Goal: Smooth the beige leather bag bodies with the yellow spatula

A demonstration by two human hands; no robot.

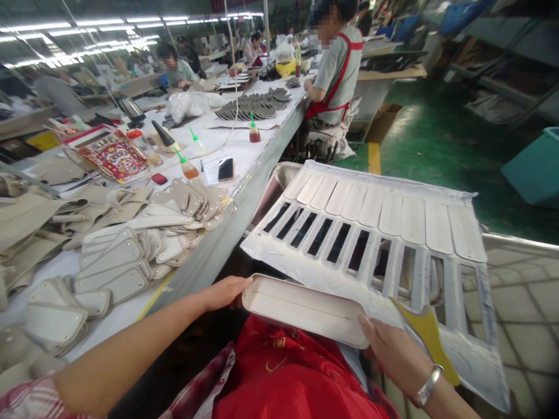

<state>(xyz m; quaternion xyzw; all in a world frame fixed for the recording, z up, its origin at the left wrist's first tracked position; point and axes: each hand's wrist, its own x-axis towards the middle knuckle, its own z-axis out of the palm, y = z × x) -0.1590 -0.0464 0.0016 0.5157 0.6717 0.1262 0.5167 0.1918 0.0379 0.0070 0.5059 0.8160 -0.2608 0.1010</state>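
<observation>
A long cream tray-shaped piece with rounded ends and a raised rim [305,308] is held over the red apron. My left hand [225,293] grips its left end, fingers closed at the rim. On the right end, my right hand [388,343] is closed with the thumb on the edge. Beyond the piece lies a white slotted board [349,279], tilted, with a row of long cream pieces [369,203] along its far side. A yellow curved piece [428,337] rests on the board's near edge, beside my right hand.
On the white-topped table at left are stacked cream pieces [116,262], a phone [226,169], green-tipped bottles [254,131] and a patterned box [111,154]. A person in a red apron [336,75] sits farther along it. A teal bin [535,169] stands at right.
</observation>
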